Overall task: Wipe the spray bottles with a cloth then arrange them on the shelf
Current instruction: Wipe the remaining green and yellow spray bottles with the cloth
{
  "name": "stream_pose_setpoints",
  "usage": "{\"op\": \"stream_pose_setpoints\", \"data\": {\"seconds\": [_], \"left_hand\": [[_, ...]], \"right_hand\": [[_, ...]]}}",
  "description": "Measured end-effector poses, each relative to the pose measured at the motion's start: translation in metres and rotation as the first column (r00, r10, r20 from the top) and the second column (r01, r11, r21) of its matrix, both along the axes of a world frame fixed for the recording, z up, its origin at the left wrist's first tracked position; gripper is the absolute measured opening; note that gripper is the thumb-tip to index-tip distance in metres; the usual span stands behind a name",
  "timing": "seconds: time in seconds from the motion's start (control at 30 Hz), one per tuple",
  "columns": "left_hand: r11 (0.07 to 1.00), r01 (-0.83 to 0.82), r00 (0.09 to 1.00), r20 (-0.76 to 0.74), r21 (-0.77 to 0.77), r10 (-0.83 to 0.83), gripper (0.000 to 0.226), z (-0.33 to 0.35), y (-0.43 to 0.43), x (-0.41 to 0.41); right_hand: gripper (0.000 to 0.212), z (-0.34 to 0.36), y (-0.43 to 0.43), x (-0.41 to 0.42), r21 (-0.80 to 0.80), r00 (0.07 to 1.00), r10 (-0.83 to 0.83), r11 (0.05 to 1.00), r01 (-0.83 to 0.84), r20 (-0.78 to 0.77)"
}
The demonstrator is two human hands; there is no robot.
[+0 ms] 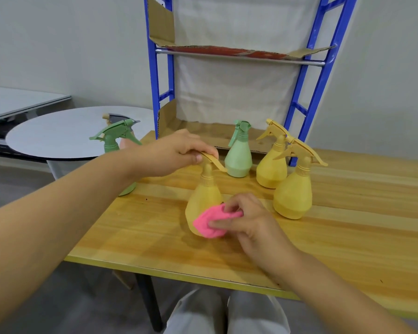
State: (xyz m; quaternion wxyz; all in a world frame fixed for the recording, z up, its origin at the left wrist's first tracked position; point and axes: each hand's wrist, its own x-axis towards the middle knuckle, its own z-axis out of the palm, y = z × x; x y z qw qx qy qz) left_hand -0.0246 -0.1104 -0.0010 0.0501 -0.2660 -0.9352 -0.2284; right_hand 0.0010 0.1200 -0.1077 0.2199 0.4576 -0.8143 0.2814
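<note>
A yellow spray bottle [203, 198] stands near the front of the wooden table [348, 249]. My left hand [176, 153] grips its trigger head from above. My right hand [246, 220] presses a bunched pink cloth [211, 224] against the lower front of that bottle. Two more yellow bottles [272, 168] [293, 196] stand to the right, one behind the other. A green bottle [239, 155] stands behind the held one. Another green bottle [117, 138] is at the table's left edge, partly hidden by my left forearm.
A blue metal shelf [311, 75] stands at the back of the table, with cardboard lining its lower and upper levels. A round grey table [58, 133] sits to the left, beyond the wooden table's edge. My knees show below the front edge.
</note>
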Motion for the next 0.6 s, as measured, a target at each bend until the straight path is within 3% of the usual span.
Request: {"op": "stream_pose_setpoints", "data": {"seconds": [0.17, 0.27, 0.43, 0.53, 0.6], "left_hand": [[0.998, 0.054, 0.998, -0.037, -0.023, -0.055, 0.045, 0.002, 0.009, 0.005], [0.998, 0.056, 0.998, -0.025, -0.028, -0.057, 0.045, 0.002, 0.011, 0.007], [0.998, 0.065, 0.998, -0.016, -0.004, -0.065, 0.042, 0.000, 0.009, 0.007], [0.998, 0.062, 0.995, -0.079, -0.032, -0.065, 0.042, -0.003, 0.011, 0.008], [0.994, -0.040, 0.981, -0.195, -0.106, 0.019, 0.039, -0.004, 0.014, 0.008]], "right_hand": [[0.043, 0.021, -0.008, -0.020, -0.191, 0.991, -0.108, 0.977, 0.091, -0.081], [0.046, 0.007, -0.009, -0.015, -0.171, 0.996, -0.092, 0.981, 0.087, -0.020], [0.027, -0.018, -0.002, -0.003, -0.018, 0.998, -0.043, 0.999, 0.042, -0.036], [0.028, -0.028, 0.000, 0.002, 0.103, 0.997, -0.079, 0.992, 0.078, 0.007], [0.028, -0.028, 0.003, 0.003, 0.106, 0.995, -0.089, 0.991, 0.084, 0.039]]}}
